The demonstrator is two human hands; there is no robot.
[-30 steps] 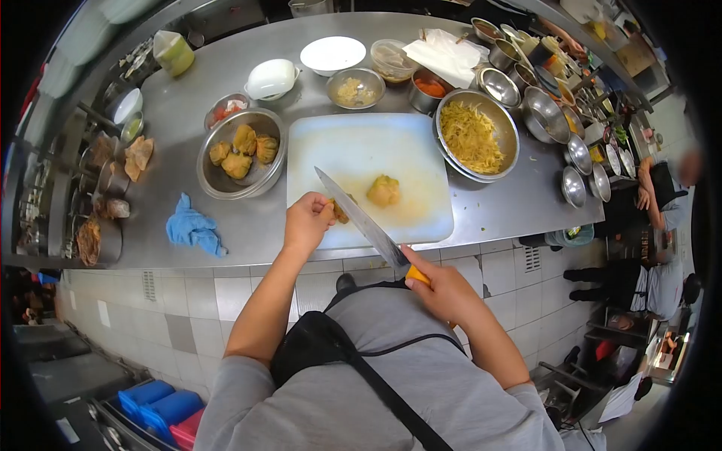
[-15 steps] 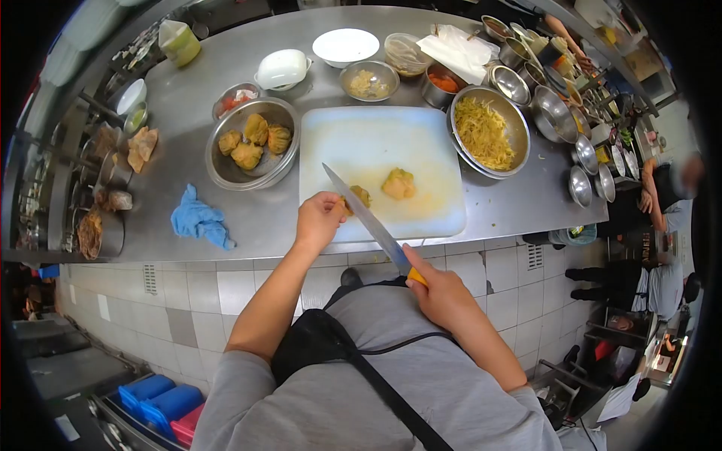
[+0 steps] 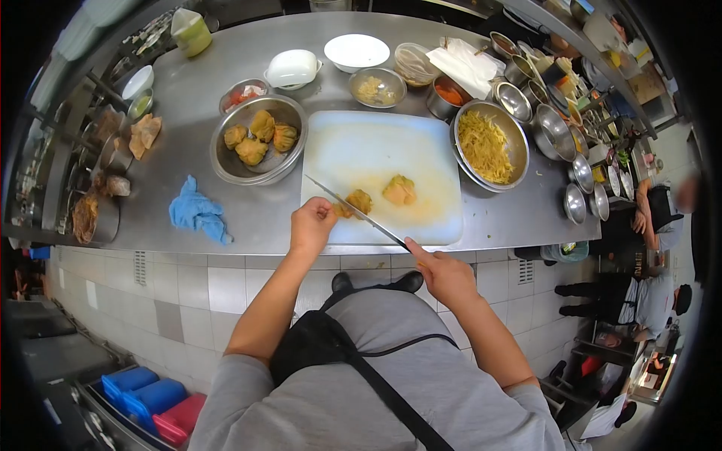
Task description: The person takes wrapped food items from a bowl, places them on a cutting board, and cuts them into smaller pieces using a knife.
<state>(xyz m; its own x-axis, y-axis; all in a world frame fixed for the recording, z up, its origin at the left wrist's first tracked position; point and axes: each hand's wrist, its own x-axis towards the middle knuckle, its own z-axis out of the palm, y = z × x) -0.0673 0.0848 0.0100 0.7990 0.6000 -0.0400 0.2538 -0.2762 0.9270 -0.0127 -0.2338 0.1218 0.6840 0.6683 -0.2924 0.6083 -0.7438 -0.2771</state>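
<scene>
My right hand (image 3: 450, 279) is wrapped round the handle of a long kitchen knife (image 3: 382, 228). Its blade slants up to the left, across the front of a knobbly yellow-brown vegetable lump (image 3: 359, 200). At the lump's left end, the fingertips of my left hand (image 3: 312, 227) are closed on a yellow-brown piece of it. Both lie on a white cutting board (image 3: 376, 139), where a second, paler lump (image 3: 399, 190) rests to the right. Whether the edge is inside the lump is hard to see.
A steel bowl (image 3: 218, 158) with several similar lumps stands left of the board, a bowl of yellow shreds (image 3: 485, 143) right. A blue cloth (image 3: 197, 210) lies at the front left. Small bowls line the back; steel bowls crowd the right. Two people are at far right.
The knife has turned so its blade shows more edge-on, and its tip has swung left and lower on the board. My right hand has moved right; my left stays at the lump.
</scene>
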